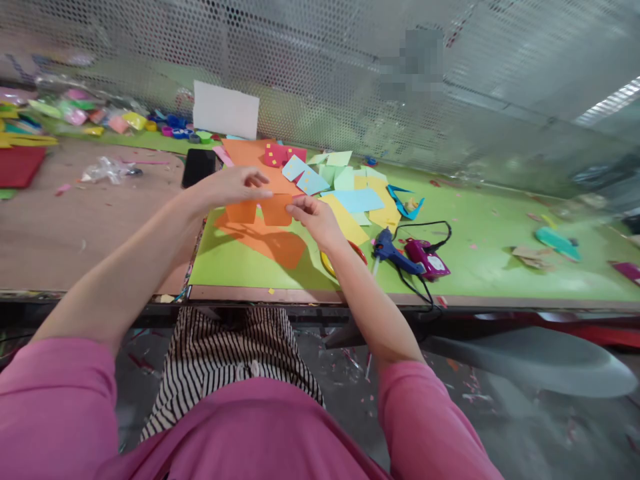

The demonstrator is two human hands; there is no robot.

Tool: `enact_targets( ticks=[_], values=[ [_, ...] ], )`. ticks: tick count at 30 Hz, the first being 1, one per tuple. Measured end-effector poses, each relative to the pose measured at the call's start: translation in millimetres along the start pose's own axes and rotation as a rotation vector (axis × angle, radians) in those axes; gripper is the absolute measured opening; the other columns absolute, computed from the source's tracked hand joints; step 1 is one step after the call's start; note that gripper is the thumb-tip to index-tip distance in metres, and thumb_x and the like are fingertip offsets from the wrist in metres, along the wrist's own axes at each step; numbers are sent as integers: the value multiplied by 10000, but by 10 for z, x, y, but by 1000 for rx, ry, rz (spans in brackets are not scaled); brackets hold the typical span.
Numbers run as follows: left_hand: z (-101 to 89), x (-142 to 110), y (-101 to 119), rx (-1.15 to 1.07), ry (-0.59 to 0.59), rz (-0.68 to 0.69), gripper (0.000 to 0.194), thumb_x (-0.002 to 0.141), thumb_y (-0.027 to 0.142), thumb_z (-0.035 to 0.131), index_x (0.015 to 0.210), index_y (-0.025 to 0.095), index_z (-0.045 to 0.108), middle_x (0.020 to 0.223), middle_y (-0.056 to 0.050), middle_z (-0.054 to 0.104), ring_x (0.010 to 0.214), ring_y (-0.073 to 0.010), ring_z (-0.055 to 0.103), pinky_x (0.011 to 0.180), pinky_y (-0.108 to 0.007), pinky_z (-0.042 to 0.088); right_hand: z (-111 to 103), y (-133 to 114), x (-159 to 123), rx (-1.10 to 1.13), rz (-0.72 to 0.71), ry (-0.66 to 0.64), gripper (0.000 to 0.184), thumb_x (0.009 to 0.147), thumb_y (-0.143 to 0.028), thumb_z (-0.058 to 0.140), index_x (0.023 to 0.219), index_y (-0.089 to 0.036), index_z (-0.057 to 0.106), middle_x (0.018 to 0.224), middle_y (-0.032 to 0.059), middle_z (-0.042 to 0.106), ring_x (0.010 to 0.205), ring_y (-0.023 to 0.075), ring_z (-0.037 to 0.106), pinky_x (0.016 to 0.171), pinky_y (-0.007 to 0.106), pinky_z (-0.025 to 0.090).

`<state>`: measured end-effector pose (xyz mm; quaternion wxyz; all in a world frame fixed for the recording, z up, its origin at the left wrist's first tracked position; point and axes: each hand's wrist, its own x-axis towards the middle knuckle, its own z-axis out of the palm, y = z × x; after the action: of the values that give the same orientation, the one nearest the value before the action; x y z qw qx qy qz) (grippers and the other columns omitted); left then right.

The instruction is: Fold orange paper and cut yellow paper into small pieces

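My right hand (317, 219) pinches the right edge of a small orange paper piece (277, 210) between thumb and fingertips. The piece is raised over the table and seems split into two flaps. Along its top edge is my left hand (233, 185), thumb stretched out and other fingers loosely bent and apart; whether it touches the paper I cannot tell. Beneath lies a larger orange sheet (283, 247), shadowed by my hands. Just beyond are a red paper piece with yellow squares (280, 155) and a light blue slit piece (306, 177).
Yellow-and-red handled scissors (327, 265) lie partly under my right forearm. To the right are a blue glue gun (395, 253), a purple box (427, 259) and a black cable. A phone (199, 167) lies left. A perforated metal panel (310, 67) stands behind the table.
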<state>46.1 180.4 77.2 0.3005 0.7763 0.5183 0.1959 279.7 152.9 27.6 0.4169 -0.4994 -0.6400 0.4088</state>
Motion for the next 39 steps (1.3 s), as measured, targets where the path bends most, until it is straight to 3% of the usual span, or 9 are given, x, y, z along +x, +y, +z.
enact_targets(
  ticks=[2,8,13,16,20,28,32,35,39],
  values=[
    [-63,-21,-123,37,28,-67,678,734,607,660,1290,220,688,1349,-113,701,1182,-285,639,916,-311,481,-51,29,47,-7,18,18,280,755,-434,718,872,-208,599,773,-37,597,721,122,503,719,284,409],
    [3,-9,-312,42,-43,-166,442,742,495,633,1040,199,767,972,-73,763,911,-240,666,765,-302,462,-120,81,116,-36,76,-87,269,781,-367,697,961,-240,543,787,-34,626,753,154,580,743,296,473],
    [56,146,-364,118,-30,-85,384,736,461,631,961,186,779,902,-48,759,837,-211,644,721,-275,439,-158,95,229,-140,-35,-259,652,776,-377,763,1347,-254,473,991,24,698,945,222,662,854,350,513],
    [-6,290,-405,181,-10,-64,351,741,444,636,931,190,786,944,-56,780,874,-226,661,744,-277,448,-223,120,417,-431,-147,-304,512,854,-387,672,1313,-194,551,1106,75,696,954,216,655,829,330,500],
    [-67,493,-438,203,31,-78,334,759,415,640,937,174,785,991,-92,787,936,-255,684,782,-295,463,-292,151,724,-608,-167,-243,270,882,-362,623,1062,-163,653,987,65,706,871,198,618,813,314,449],
    [21,749,-412,174,57,-96,372,822,393,606,1075,170,763,1098,-102,781,945,-240,694,823,-300,496,-326,124,1003,-738,-154,-212,238,904,-316,634,1096,-183,678,1028,68,729,910,208,629,828,308,426],
    [-33,582,-347,163,176,-74,504,888,377,548,1297,121,693,1266,-139,720,946,-212,662,885,-314,487,-462,-17,769,-772,-151,-129,453,952,-360,613,1363,-172,595,1089,91,759,896,221,673,830,331,462],
    [-169,313,-348,178,274,-86,478,941,368,455,1239,102,717,1253,-129,715,977,-204,625,914,-316,450,-610,-104,324,-848,-162,-63,393,974,-359,589,1325,-187,631,1075,91,779,840,223,699,793,342,480],
    [-307,-41,-435,133,344,-173,432,878,466,547,1077,154,769,998,-63,776,882,-200,629,834,-310,427,-749,-25,-446,-1023,-63,-155,300,987,-387,577,1177,-200,715,1030,106,789,889,271,726,758,381,522]
  ],
)
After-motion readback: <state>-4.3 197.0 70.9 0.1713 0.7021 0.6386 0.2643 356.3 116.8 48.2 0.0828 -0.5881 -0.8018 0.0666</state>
